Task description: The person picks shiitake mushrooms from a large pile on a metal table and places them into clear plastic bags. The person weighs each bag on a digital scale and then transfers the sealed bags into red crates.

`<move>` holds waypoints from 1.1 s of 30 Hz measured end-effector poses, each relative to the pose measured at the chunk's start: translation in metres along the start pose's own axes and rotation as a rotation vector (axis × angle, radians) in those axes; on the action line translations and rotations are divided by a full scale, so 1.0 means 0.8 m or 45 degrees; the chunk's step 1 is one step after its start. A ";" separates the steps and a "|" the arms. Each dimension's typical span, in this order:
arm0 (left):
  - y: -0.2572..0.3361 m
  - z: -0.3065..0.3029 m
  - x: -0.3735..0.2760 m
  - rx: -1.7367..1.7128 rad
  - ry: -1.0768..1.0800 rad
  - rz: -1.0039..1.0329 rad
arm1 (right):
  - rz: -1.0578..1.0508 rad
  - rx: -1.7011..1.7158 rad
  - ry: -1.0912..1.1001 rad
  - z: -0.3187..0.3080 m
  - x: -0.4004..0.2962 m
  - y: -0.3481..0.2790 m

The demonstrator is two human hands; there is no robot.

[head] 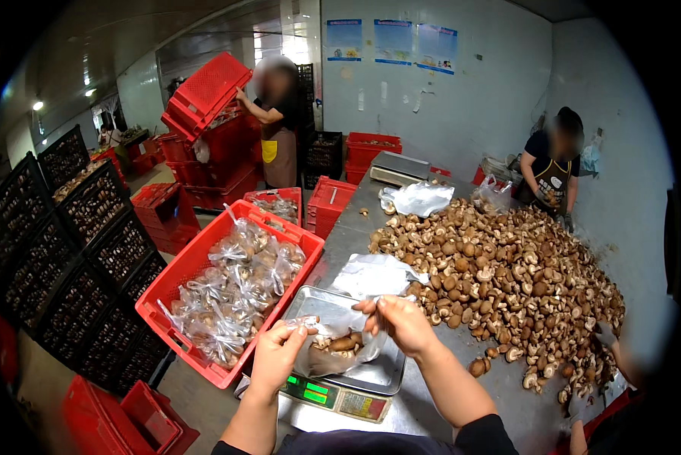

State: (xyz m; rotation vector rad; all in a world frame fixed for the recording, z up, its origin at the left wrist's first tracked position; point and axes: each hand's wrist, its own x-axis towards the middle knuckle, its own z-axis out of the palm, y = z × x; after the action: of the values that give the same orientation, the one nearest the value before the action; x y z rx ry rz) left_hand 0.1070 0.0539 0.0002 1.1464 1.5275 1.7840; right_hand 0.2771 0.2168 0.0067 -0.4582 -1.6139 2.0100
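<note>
A clear plastic bag of shiitake mushrooms (340, 350) is stretched between my two hands above a digital scale. My left hand (281, 347) pinches one side of the bag's mouth, and my right hand (400, 321) grips the opposite side. Beneath the bag lies the scale's metal pan (383, 375), and its lit green display (312, 391) faces me. Just past the pan rests a stack of white plastic bags (372, 276). To my left, a red plastic crate (172, 321) holds many knotted bags of mushrooms (232, 296).
A large heap of loose mushrooms (505, 278) covers the right of the metal table (346, 227). One co-worker (551, 159) stands behind it; another's gloved hands (579, 404) reach in at right. A person (278, 125) lifts a red crate (209, 94). Black crates (90, 267) stand stacked left.
</note>
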 end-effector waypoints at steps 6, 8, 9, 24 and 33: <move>-0.023 0.030 0.004 -0.642 -0.153 -0.282 | 0.282 -0.007 -0.596 0.038 -0.009 -0.005; -0.030 0.045 0.012 -0.968 -0.196 -0.452 | 0.333 -0.091 -0.741 0.045 -0.006 -0.003; -0.040 0.040 0.016 -1.087 -0.389 -0.570 | 0.129 -0.240 -0.756 0.035 -0.002 0.005; -0.098 -0.006 -0.033 0.601 -0.346 0.139 | 0.279 0.718 0.323 -0.028 0.038 0.088; -0.106 -0.024 -0.055 -0.290 -0.249 -0.193 | 0.259 0.993 0.373 -0.059 0.029 0.102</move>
State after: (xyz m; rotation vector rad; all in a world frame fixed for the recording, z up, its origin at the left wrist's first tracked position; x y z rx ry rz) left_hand 0.1015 0.0272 -0.0931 1.0309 1.2288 1.6440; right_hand 0.2703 0.2551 -0.0821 -0.5809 -0.5485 2.3795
